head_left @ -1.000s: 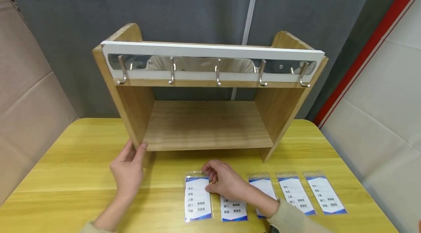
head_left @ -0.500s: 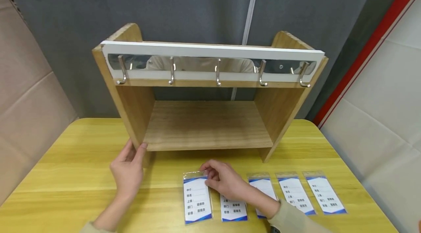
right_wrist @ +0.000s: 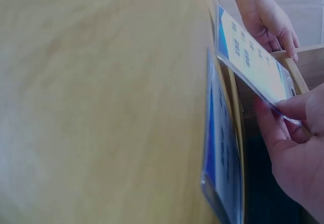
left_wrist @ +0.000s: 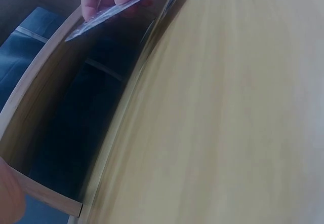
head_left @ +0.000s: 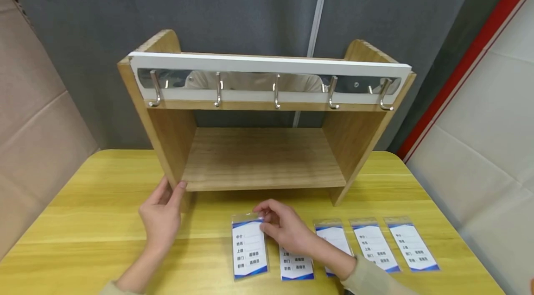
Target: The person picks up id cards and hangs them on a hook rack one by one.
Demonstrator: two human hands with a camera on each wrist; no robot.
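Observation:
My right hand (head_left: 288,228) pinches the top right corner of a clear-sleeved name badge (head_left: 249,246), thumb on the front. In the right wrist view this badge (right_wrist: 253,57) is tilted, its top end raised off the table. Another badge (head_left: 295,265) lies partly hidden under the right hand. At the left, my left hand (head_left: 162,216) grips the lower front of the side panel of a wooden shelf (head_left: 267,156), thumb at the board's corner and fingers round the outside. Several metal hooks (head_left: 276,92) line the shelf's white front rail (head_left: 250,61), with nothing hanging from them.
More name badges (head_left: 375,247) lie in a row on the yellow wooden table (head_left: 75,239), right of the right hand. A grey curtain-like backdrop (head_left: 250,3) stands behind the shelf. Pale walls flank the table on both sides.
The right hand has lifted the leftmost badge's top end off the table and shifted it slightly left and up. The left hand has stayed on the shelf.

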